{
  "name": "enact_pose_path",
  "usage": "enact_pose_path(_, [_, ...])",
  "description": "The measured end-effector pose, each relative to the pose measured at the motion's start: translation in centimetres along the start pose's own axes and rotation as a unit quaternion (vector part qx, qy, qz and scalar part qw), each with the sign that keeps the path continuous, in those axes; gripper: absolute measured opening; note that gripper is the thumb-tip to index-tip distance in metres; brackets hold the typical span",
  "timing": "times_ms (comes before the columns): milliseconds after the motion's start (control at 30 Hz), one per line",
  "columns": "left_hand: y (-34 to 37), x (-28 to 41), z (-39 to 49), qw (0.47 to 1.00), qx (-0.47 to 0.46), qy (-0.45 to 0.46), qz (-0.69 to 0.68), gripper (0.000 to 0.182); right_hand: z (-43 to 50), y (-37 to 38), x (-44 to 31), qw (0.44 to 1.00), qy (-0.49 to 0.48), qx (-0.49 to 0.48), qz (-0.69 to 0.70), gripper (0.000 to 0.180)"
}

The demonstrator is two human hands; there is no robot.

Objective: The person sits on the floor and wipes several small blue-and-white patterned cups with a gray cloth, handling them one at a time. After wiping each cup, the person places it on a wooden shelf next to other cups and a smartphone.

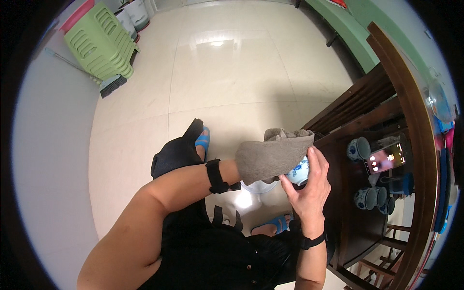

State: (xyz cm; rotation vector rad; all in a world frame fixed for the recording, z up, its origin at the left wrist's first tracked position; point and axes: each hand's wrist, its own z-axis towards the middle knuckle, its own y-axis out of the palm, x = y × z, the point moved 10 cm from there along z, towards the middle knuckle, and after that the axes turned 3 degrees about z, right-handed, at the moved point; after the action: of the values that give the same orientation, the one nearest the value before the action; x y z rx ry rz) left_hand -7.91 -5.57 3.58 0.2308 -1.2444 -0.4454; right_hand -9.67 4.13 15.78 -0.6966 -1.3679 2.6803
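A grey towel-like cloth [270, 159] is wrapped over my left hand, hiding its fingers; only the left wrist [231, 170] shows. The cloth lies against a small blue-and-white porcelain cup [299, 173] and covers part of it. My right hand [312, 190] grips this cup, thumb on the near side and fingers along the right. The cup is held in the air above the floor, left of a dark wooden table. Below the hands, partly hidden, a pale translucent basin [259, 187] is visible.
On the dark wooden table [335, 217] are another patterned cup [357, 149], several more cups [365, 198], a lit phone [386, 158] and a blue-lidded clear container [402, 183]. Stacked green plastic stools [101, 43] and a broom [113, 86] stand at the left wall. A green bench [348, 32] runs along the far right.
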Motion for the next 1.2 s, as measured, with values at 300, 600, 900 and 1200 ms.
enact_pose_path(300, [0.2,-2.1,-1.3,0.955,0.04,-0.11,-0.272,0.05,-0.4,0.5,1.4,0.997,0.066,-0.029,-0.024,0.095])
enact_pose_path(600, [1.4,0.6,-1.0,0.992,0.058,-0.081,0.084,0.059,-1.8,1.0,4.0,0.972,0.187,-0.021,0.139,0.071])
enact_pose_path(900, [2.4,1.7,-0.5,0.989,0.039,-0.032,0.136,0.06,-4.5,5.0,7.2,0.807,0.395,-0.024,0.438,0.066])
enact_pose_path(1200, [3.7,0.3,-0.2,0.897,-0.026,0.071,0.435,0.062,-6.1,8.6,5.8,0.46,0.554,0.017,0.694,0.078])
